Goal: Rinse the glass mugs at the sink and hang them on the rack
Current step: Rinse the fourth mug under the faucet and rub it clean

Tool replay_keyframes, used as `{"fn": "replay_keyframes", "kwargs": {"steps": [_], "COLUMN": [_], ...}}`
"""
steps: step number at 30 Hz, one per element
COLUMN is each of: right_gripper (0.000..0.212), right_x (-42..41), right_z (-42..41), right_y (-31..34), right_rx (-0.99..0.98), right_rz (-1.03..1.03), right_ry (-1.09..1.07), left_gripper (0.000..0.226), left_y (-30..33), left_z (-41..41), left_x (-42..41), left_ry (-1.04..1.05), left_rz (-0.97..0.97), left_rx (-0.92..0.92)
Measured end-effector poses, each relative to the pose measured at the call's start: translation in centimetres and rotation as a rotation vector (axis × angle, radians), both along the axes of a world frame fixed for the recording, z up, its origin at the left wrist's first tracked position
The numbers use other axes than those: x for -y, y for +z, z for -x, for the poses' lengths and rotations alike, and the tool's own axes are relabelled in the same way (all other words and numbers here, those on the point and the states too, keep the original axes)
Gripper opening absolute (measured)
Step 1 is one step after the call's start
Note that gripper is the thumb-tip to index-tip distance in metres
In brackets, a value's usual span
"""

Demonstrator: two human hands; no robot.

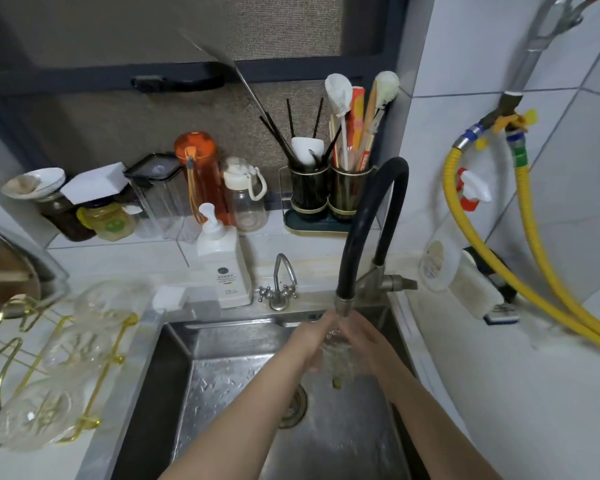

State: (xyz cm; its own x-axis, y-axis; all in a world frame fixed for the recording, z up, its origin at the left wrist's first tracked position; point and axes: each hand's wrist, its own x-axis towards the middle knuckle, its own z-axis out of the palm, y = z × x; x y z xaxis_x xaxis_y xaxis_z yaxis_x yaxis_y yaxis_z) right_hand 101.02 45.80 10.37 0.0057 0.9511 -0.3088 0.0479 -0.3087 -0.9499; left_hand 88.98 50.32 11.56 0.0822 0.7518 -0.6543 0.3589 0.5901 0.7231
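- Small kitchen corner, white tiled tabletop (222, 252) and wall, mesh window screen behind; landmark is the steel sink basin (243, 362).
- Clear glass mug (336, 355) is over the sink's right half, right under the black hose faucet (368, 223), water running on it.
- Left hand (314, 336) and right hand (362, 336) close together, both wrapped round the mug from opposite sides.
- Handling, judged: rigid, fragile, wet so slippery; moderate weight. Best held round the body or by the handle; handle not clear here, blurred.
- Gold wire rack (49, 368) left of the sink, clear glass mugs (35, 410) already on it, blurred.
- White pump soap bottle (222, 261) and small chrome tap (280, 282) behind the sink; the faucet spout hangs close above, a knock risk when lifting out.
- Yellow hoses (530, 237) right of the sink.
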Motion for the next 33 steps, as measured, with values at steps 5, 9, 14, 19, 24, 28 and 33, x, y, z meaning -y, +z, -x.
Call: {"fn": "replay_keyframes", "kwargs": {"steps": [5, 9, 14, 19, 24, 28, 33], "right_gripper": [0.061, 0.021, 0.060, 0.081, 0.078, 0.076, 0.053], "right_x": [-2.0, -0.3, 2.1, 3.8, 4.9, 3.0, 2.4], "right_z": [2.2, 2.2, 0.5, -2.1, -1.4, -0.5, -0.4], "right_y": [0.2, 0.8, -1.5, -6.6, -3.1, -1.4, -0.3], "right_rx": [0.014, -0.075, 0.101, 0.321, 0.273, 0.197, 0.161], "right_rz": [0.022, -0.025, -0.151, -0.272, -0.310, -0.285, -0.339], "right_ry": [0.057, 0.188, 0.222, 0.068, -0.073, -0.043, -0.023], "left_gripper": [0.060, 0.041, 0.052, 0.040, 0.034, 0.069, 0.103], "left_y": [0.0, -1.1, -2.9, -2.9, -1.6, -2.0, -1.2], "left_z": [3.4, 6.1, 4.9, 0.4, -0.5, 2.1, 2.6], "left_x": [0.3, 1.6, 3.0, 3.9, 3.8, 2.1, 1.6], "left_ry": [0.131, 0.110, 0.049, -0.066, -0.133, -0.119, -0.198], "left_rz": [0.027, 0.028, 0.013, -0.183, -0.426, -0.493, -0.417], "left_rx": [0.207, 0.386, 0.422, 0.239, 0.265, 0.241, 0.235]}}
